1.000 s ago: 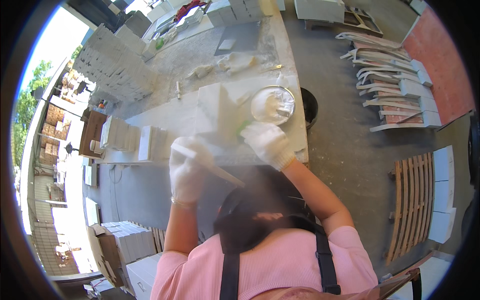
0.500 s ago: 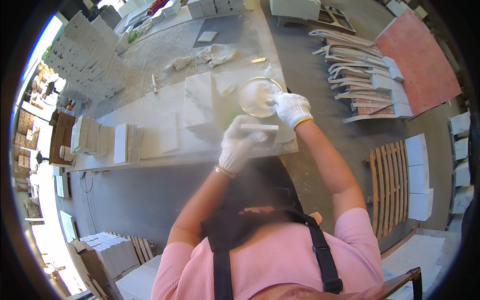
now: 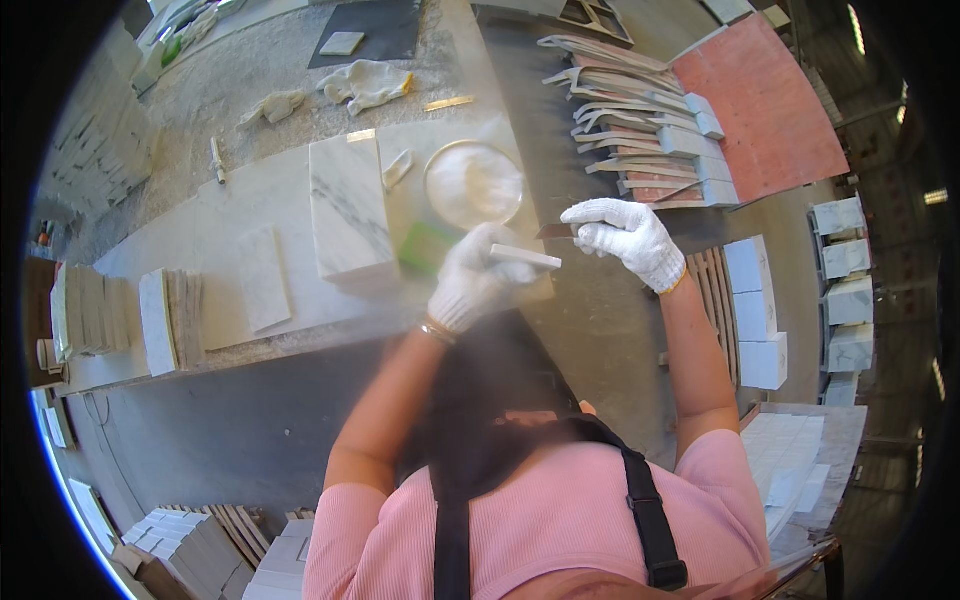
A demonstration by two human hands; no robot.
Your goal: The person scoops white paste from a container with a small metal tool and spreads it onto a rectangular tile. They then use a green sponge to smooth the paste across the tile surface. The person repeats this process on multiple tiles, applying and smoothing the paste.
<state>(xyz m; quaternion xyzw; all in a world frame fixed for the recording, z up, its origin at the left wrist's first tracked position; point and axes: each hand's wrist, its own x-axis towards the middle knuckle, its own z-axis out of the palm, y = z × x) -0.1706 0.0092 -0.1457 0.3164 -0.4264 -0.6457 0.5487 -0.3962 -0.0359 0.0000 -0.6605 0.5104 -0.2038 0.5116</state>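
Observation:
My left hand (image 3: pixel 470 280), in a white knit glove, grips a small white stone tile (image 3: pixel 530 257) near the table's front right corner. To its right my right hand (image 3: pixel 630 240), gloved too, pinches a thin, dark flat blade like a putty knife (image 3: pixel 556 231). The blade points at the tile with a small gap between them. Just beyond my left hand is a round bowl (image 3: pixel 429 178) with a pale rim, filled with white powder or paste (image 3: pixel 480 186). A green block (image 3: pixel 425 246), partly hidden by my left hand, lies beside a thick grey-veined marble slab (image 3: pixel 350 205).
Upright tile stacks (image 3: pixel 172 318) stand along the left of the dusty table (image 3: pixel 230 205). Loose gloves (image 3: pixel 365 86) and a gold-coloured strip (image 3: pixel 448 103) lie farther back. Beyond the table's right edge are a red board (image 3: pixel 760 110), bundled strips (image 3: pixel 610 90) and a wooden pallet (image 3: pixel 712 290).
My right hand has drawn away from the bowl, toward me and to the right, with the blade. My left hand still holds the tile. The view has shifted to the right.

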